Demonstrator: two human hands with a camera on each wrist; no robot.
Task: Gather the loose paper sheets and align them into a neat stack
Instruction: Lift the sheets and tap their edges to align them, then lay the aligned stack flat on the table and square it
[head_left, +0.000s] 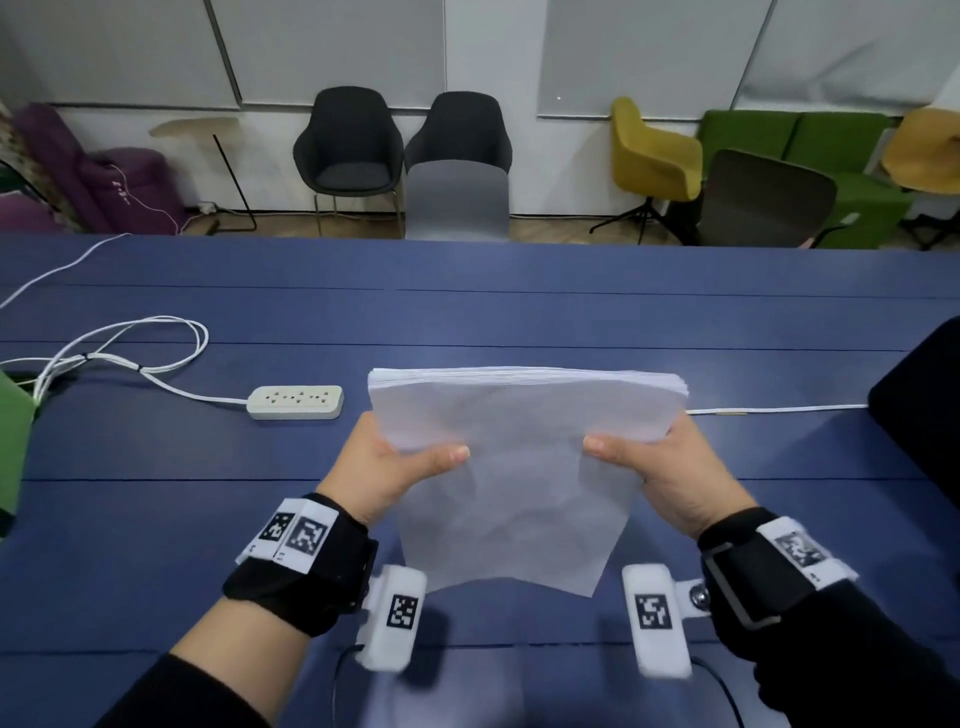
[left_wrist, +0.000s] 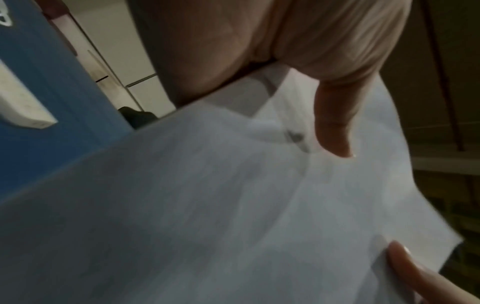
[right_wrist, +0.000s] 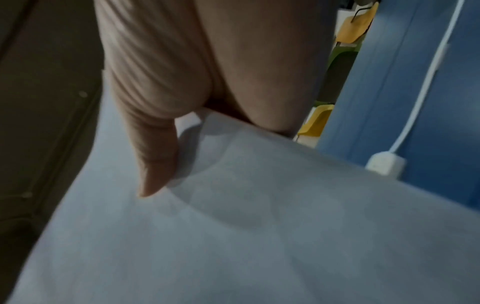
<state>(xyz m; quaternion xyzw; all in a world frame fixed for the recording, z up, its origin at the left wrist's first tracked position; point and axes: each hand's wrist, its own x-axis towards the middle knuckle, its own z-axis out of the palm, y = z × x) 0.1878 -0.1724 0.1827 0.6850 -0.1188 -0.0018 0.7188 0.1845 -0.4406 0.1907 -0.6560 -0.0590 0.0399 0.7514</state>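
Observation:
A thick stack of white paper sheets (head_left: 519, 457) is held up on edge above the blue table (head_left: 156, 519), its top edges nearly flush. My left hand (head_left: 395, 462) grips the stack's left side, thumb across the front sheet. My right hand (head_left: 660, 467) grips the right side the same way. The fingers behind the stack are hidden. The left wrist view shows the paper (left_wrist: 207, 205) filling the frame with my left thumb (left_wrist: 335, 123) lying on it. In the right wrist view my right thumb (right_wrist: 155, 160) presses the front sheet (right_wrist: 259, 226).
A white power strip (head_left: 295, 401) with a looped white cable (head_left: 130, 343) lies left of the stack. Another white cable (head_left: 779, 409) runs right toward a dark object (head_left: 924, 405) at the table's edge. Chairs (head_left: 457, 166) stand behind the table.

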